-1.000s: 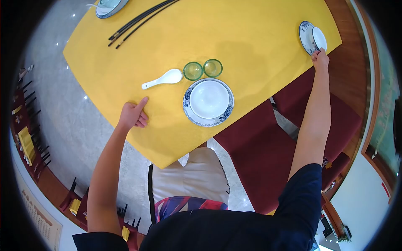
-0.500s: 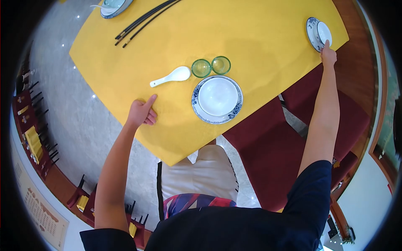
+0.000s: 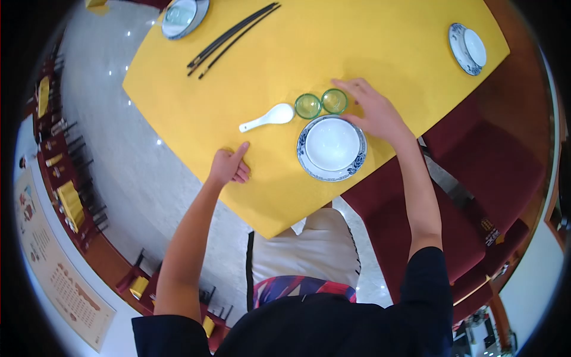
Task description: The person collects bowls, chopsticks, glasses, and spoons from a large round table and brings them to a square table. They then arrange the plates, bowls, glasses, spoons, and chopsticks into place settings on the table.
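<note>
My right hand (image 3: 370, 108) is open, its thumb and fingers spread around the right side of a green-rimmed glass (image 3: 335, 102); whether it touches the glass I cannot tell. Another green-rimmed glass (image 3: 307, 106) stands to the left, beside a white spoon (image 3: 273, 116). Below the glasses, a white bowl (image 3: 332, 143) rests on a blue-patterned plate (image 3: 333, 175). My left hand (image 3: 231, 165) lies open and empty near the left table edge, its thumb pointing up below the spoon handle.
Dark chopsticks (image 3: 232, 37) lie on the yellow tablecloth (image 3: 279, 196). A plate with dishes (image 3: 184, 18) is at the upper left. A small bowl (image 3: 475, 47) sits on a patterned plate (image 3: 461, 50) at the far right. Dark red chairs (image 3: 416, 214) stand against the right side.
My right hand has let go of the small bowl at the far right and moved left to the glasses, its fingers now spread. The view has shifted, with my left hand still by the table edge.
</note>
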